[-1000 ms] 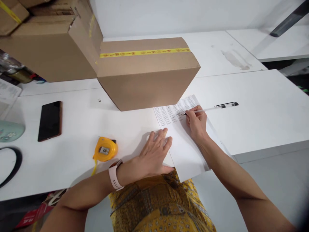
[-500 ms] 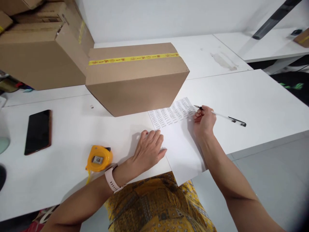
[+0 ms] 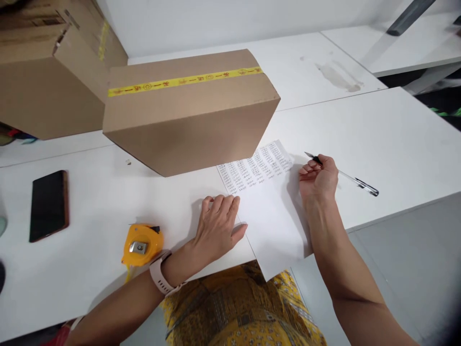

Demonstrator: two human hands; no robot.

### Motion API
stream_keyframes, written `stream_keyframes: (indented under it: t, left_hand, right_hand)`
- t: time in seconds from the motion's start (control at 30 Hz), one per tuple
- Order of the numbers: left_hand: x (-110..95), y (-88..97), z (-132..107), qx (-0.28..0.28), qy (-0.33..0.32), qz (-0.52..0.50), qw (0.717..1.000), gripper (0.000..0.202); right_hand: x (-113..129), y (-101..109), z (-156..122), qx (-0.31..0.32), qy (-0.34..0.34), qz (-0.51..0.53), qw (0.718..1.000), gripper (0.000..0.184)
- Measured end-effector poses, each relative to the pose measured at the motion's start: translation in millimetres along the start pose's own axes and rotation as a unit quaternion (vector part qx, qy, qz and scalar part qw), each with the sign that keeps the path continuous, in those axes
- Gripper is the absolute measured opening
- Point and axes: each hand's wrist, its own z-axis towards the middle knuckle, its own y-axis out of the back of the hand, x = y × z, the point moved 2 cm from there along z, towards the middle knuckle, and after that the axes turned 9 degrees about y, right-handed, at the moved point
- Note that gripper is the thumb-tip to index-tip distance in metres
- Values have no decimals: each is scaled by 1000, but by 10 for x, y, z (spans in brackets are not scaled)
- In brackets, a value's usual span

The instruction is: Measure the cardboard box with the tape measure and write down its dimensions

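My right hand [image 3: 319, 180] is closed around a clear pen with a black cap [image 3: 345, 176], its tip raised just off the right edge of a sheet of paper [image 3: 273, 221] with rows of small print at its top. My left hand [image 3: 218, 226] lies flat, fingers together, on the white table [image 3: 378, 139] at the sheet's left edge. A pale wristband [image 3: 158, 273] circles the left wrist. A cardboard box sealed with yellow tape [image 3: 187, 113] stands just beyond the paper, overlapping its top edge.
A yellow tape measure [image 3: 141, 244] lies left of my left hand. A black phone [image 3: 48, 204] rests further left. A larger cardboard box [image 3: 46, 72] sits at the back left. The table's front edge runs close to my body; the paper overhangs it.
My right hand has lifted the pen from the printed rows and drawn back to the right, turning the pen so its capped end points right and down. My left hand has barely shifted.
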Motion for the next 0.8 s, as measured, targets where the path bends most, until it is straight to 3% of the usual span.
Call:
stream_keyframes:
  t: [0.33,0.8]
  left_hand:
    - [12,7,17,2,0,6,1000,45]
    - [24,4,33,-13,-13,13,1000,42]
  right_hand:
    - [51,24,36,-21,-14,4,1000,29]
    - [45,30,61,-25,27,-12,999,27]
